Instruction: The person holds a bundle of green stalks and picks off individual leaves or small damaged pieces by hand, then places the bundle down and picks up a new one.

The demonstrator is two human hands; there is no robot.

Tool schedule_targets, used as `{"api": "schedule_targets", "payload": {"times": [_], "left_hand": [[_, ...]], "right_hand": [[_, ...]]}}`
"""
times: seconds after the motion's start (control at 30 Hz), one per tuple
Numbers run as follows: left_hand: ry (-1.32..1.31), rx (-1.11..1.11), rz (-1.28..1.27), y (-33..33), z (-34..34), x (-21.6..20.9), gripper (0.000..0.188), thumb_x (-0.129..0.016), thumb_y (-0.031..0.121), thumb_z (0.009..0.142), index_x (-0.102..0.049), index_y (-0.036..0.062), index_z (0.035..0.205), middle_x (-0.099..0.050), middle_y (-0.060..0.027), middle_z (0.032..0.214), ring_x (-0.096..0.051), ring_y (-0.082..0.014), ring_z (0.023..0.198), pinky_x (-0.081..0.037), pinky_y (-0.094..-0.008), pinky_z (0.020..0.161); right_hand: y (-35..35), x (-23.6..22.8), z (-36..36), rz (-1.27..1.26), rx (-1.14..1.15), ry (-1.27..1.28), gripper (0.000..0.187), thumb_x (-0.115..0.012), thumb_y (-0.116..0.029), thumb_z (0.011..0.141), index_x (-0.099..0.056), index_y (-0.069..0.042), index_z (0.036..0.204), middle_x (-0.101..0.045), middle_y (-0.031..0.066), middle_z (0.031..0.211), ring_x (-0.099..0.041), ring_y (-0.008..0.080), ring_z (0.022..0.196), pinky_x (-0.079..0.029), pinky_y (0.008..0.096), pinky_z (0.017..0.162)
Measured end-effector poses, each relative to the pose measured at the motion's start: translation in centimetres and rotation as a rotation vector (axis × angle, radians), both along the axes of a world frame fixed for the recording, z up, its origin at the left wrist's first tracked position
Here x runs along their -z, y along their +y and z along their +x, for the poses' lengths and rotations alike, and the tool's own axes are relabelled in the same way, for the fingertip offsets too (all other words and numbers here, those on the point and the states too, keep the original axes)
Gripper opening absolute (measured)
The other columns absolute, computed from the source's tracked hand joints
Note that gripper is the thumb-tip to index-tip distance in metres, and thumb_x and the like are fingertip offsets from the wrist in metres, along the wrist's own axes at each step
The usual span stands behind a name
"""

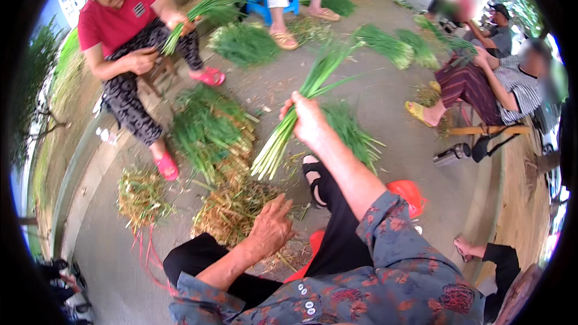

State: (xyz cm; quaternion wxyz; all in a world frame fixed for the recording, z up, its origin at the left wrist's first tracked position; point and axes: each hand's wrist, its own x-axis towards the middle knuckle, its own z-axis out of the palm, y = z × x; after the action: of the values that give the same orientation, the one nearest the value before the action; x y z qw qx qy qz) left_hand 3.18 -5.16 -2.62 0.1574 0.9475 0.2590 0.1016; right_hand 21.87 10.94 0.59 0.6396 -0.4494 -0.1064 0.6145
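My right hand (308,121) is raised in the middle, closed round a bunch of garlic chives (282,144). Its pale cut-looking stalk ends point down to the left, and the green leaves fan up to the right. Low over my left knee, my left hand (272,227) is held with its fingers stretched out and nothing visible in it. Beneath and beside that hand lies a heap of dry yellow-brown trimmings (226,213). A large pile of chives (211,129) spreads beyond the heap. To the right of my right wrist lies a smaller chive pile (349,129).
A person in a red shirt (123,21) sits at the left holding chives. Others sit along the far side and right, one on a blue stool (259,3). More chive piles (247,42) lie ahead. A red plastic bag (408,197) and a metal flask (451,154) are at the right.
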Motion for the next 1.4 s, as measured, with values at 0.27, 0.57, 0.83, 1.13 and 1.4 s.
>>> {"api": "schedule_targets", "payload": {"times": [0.27,0.57,0.83,1.13,1.4], "left_hand": [[0.146,0.014,-0.185,0.0,-1.1,0.1,0.024,-0.063,0.017,0.068,-0.054,0.0028,0.085,-0.054,-0.0131,0.089,-0.053,-0.0303,0.092,-0.044,-0.0399,0.079],[-0.095,-0.358,-0.452,2.1,-1.3,-1.9,0.02,-0.065,0.017,0.073,-0.059,0.002,0.084,-0.06,-0.0132,0.08,-0.059,-0.0266,0.074,-0.047,-0.0336,0.068],[-1.045,-0.916,-1.629,5.2,-2.7,1.3,0.072,-0.035,0.063,0.084,-0.047,-0.0017,0.112,-0.055,-0.0186,0.109,-0.053,-0.0284,0.1,-0.038,-0.0376,0.089],[-1.486,-0.696,-1.763,7.6,-1.1,-0.7,0.083,-0.026,0.07,0.08,-0.04,-0.0017,0.119,-0.044,-0.0198,0.123,-0.044,-0.0272,0.112,-0.032,-0.0384,0.097],[-1.536,-0.729,-1.786,7.5,-0.9,-1.5,0.079,-0.027,0.067,0.083,-0.042,-0.0031,0.116,-0.053,-0.0172,0.111,-0.051,-0.0248,0.102,-0.037,-0.0369,0.093]], "right_hand": [[0.3,1.5,-1.2,0.003,-0.045,-0.049,0.014,-0.048,-0.018,0.09,-0.044,-0.007,0.082,-0.049,0.0043,0.064,-0.051,0.0172,0.053,-0.047,0.0332,0.048],[0.6,1.4,-0.8,0.027,-0.029,-0.005,0.012,-0.049,-0.02,0.089,-0.044,-0.009,0.085,-0.049,0.0049,0.065,-0.049,0.0178,0.052,-0.043,0.032,0.047],[0.2,0.1,1.0,0.255,-0.072,0.157,0.03,-0.056,-0.031,0.085,-0.048,-0.009,0.068,-0.048,0.0046,0.061,-0.051,0.0187,0.06,-0.046,0.0351,0.062],[-1.2,-2.3,-0.6,0.309,-0.166,0.218,0.02,-0.06,-0.027,0.084,-0.046,-0.013,0.085,-0.047,-0.0002,0.067,-0.048,0.0142,0.063,-0.043,0.034,0.066],[-2.1,-2.8,-3.1,0.355,-0.266,0.16,0.027,-0.06,-0.034,0.083,-0.044,-0.012,0.088,-0.047,-0.0009,0.068,-0.048,0.0127,0.064,-0.043,0.0304,0.064]]}}
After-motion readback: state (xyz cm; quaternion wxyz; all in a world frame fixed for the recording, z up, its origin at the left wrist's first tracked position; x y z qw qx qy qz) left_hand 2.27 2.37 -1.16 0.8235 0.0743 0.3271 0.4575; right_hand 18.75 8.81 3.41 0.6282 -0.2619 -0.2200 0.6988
